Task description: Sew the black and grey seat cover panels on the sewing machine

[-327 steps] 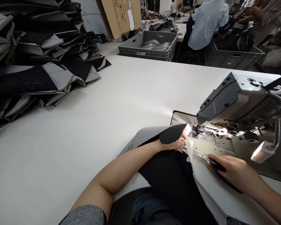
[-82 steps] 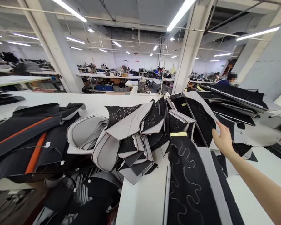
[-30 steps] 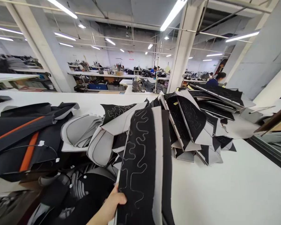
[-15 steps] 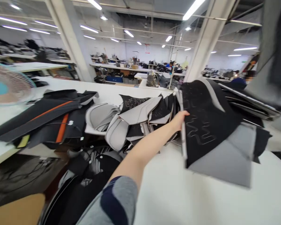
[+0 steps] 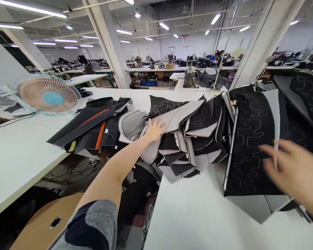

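My left hand [image 5: 154, 129] lies flat with fingers spread on a grey and black fabric piece [image 5: 172, 116] atop a heap of cut pieces [image 5: 190, 146] at the corner of a white table [image 5: 198, 215]. My right hand [image 5: 294, 172] is blurred at the right, fingers apart, hovering in front of a black panel with wavy grey stitching [image 5: 250, 142] that leans on the stack at the right. It holds nothing that I can see.
Black covers with orange stripes [image 5: 91, 126] lie on the neighbouring white table [image 5: 18, 156]. A desk fan [image 5: 48, 95] stands at the left. A brown board with a hole [image 5: 47, 222] sits low in the gap. A white pillar [image 5: 261, 41] and distant workstations stand behind.
My view swung left from the sewing machine to the heaps. My left hand let go of the stitched black panel, now resting on the right stack, and reached onto the grey piece. My right hand came in.
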`<state>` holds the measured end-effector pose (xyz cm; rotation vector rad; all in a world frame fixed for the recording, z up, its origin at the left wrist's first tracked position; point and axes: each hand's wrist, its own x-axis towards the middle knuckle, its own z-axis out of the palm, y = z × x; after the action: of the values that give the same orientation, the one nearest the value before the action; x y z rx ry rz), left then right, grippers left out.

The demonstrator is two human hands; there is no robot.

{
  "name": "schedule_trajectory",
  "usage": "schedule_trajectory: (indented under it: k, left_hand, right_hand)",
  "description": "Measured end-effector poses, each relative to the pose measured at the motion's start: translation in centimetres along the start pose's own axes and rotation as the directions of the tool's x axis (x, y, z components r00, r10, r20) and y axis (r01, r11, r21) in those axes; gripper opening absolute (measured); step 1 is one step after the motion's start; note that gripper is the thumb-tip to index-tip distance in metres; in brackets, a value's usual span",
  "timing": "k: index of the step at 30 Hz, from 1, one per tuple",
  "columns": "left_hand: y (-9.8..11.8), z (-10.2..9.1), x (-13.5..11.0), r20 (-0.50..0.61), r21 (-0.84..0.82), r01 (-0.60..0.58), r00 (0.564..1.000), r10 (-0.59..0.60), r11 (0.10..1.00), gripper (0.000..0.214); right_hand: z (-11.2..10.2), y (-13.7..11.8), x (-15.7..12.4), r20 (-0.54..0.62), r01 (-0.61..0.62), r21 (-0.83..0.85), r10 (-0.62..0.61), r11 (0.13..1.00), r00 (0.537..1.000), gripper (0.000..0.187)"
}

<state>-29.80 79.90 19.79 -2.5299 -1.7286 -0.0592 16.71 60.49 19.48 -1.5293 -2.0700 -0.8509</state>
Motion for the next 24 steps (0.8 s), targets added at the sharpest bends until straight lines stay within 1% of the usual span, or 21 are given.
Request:
schedule_trajectory:
  k: [1, 2, 3, 4, 6, 7, 8, 10, 11, 13, 14, 15, 16, 17, 18, 19, 20, 21, 22, 23, 24]
  left_hand:
    - [0.3, 0.3, 0.2, 0.020, -0.051, 0.045, 0.999, -0.044, 0.998, 0.059]
    - [1.2, 0.5, 0.5, 0.033, -0.094, 0.071, 0.997, -0.068, 0.993, 0.050]
    - [2.8, 0.5, 0.9, 0.038, -0.126, 0.075, 0.997, -0.070, 0.989, 0.043]
    - [4.8, 0.4, 1.2, 0.035, -0.151, 0.057, 0.998, -0.053, 0.987, 0.040]
    - [9.6, -0.5, 1.7, 0.021, -0.210, -0.015, 1.000, 0.019, 0.978, 0.036]
    - [12.1, -1.2, 1.8, 0.012, -0.241, -0.072, 0.997, 0.077, 0.968, 0.036]
    - [14.4, -2.0, 1.8, 0.007, -0.272, -0.136, 0.990, 0.143, 0.953, 0.037]
    - [17.8, -3.3, 1.4, 0.023, -0.335, -0.267, 0.956, 0.292, 0.903, 0.036]
    - [18.7, -3.8, 1.0, 0.042, -0.367, -0.320, 0.932, 0.359, 0.873, 0.035]
    - [18.6, -4.1, 0.1, 0.089, -0.442, -0.404, 0.869, 0.488, 0.801, 0.033]
    - [17.7, -3.8, -0.3, 0.077, -0.511, -0.426, 0.843, 0.533, 0.747, 0.033]
    - [16.4, -3.1, -0.7, 0.033, -0.596, -0.416, 0.842, 0.538, 0.687, 0.032]
    - [14.7, -2.2, -0.9, -0.026, -0.696, -0.354, 0.882, 0.470, 0.625, 0.031]
    - [12.9, -1.0, -1.0, -0.072, -0.793, -0.251, 0.943, 0.324, 0.555, 0.029]
    - [11.0, 0.5, -0.8, -0.066, -0.872, -0.110, 0.992, 0.108, 0.477, 0.028]
    - [9.3, 2.1, -0.5, 0.000, -0.920, 0.046, 0.993, -0.117, 0.390, 0.032]
    - [7.8, 3.7, -0.1, 0.084, -0.930, 0.173, 0.959, -0.270, 0.325, 0.041]
    - [6.6, 5.4, 0.5, 0.170, -0.922, 0.278, 0.916, -0.363, 0.269, 0.052]
    - [5.7, 7.0, 1.0, 0.243, -0.905, 0.356, 0.883, -0.402, 0.233, 0.063]
    - [5.0, 8.5, 1.6, 0.303, -0.885, 0.412, 0.862, -0.405, 0.215, 0.073]
    - [4.6, 9.8, 2.0, 0.358, -0.867, 0.460, 0.844, -0.401, 0.194, 0.082]
  right_hand:
    - [0.5, -5.0, 0.1, 0.083, 0.129, 0.076, -0.135, 0.989, 0.987, 0.033]
    - [1.3, -9.9, 0.1, 0.166, 0.215, 0.160, -0.241, 0.963, 0.956, 0.041]
    - [2.4, -14.3, -0.1, 0.160, 0.315, 0.233, -0.355, 0.920, 0.921, 0.052]
    - [3.9, -18.2, -0.4, 0.194, 0.401, 0.273, -0.458, 0.875, 0.868, 0.064]
    - [7.2, -23.4, -0.7, 0.232, 0.515, 0.305, -0.587, 0.801, 0.776, 0.076]
    - [9.0, -24.7, -0.5, 0.271, 0.503, 0.291, -0.574, 0.814, 0.773, 0.073]
    - [10.6, -25.2, 0.0, 0.298, 0.471, 0.270, -0.538, 0.840, 0.788, 0.065]
    - [12.9, -24.2, 1.4, 0.330, 0.404, 0.231, -0.462, 0.885, 0.823, 0.050]
    - [13.5, -23.1, 2.1, 0.337, 0.374, 0.217, -0.429, 0.902, 0.838, 0.048]
    - [13.7, -20.3, 3.1, 0.338, 0.339, 0.206, -0.392, 0.918, 0.856, 0.052]
    - [13.3, -19.0, 3.2, 0.330, 0.334, 0.211, -0.388, 0.919, 0.861, 0.053]
    - [12.7, -17.9, 3.0, 0.317, 0.340, 0.224, -0.398, 0.913, 0.861, 0.051]
    - [11.9, -17.0, 2.6, 0.302, 0.358, 0.248, -0.423, 0.900, 0.854, 0.048]
    - [10.9, -16.3, 1.9, 0.289, 0.390, 0.277, -0.464, 0.878, 0.838, 0.044]
    - [9.8, -15.6, 1.2, 0.274, 0.423, 0.319, -0.510, 0.848, 0.816, 0.040]
    - [8.6, -15.0, 0.7, 0.251, 0.439, 0.375, -0.546, 0.816, 0.800, 0.037]
    - [7.4, -14.3, 0.5, 0.215, 0.429, 0.435, -0.554, 0.792, 0.804, 0.036]
    - [6.3, -13.5, 0.7, 0.167, 0.376, 0.500, -0.513, 0.780, 0.842, 0.034]
    - [5.4, -12.6, 1.5, 0.121, 0.276, 0.554, -0.404, 0.785, 0.907, 0.031]
    - [4.7, -11.5, 2.9, 0.091, 0.129, 0.595, -0.225, 0.794, 0.970, 0.028]
    - [4.3, -10.4, 4.8, 0.105, -0.053, 0.611, -0.015, 0.790, 0.994, 0.024]
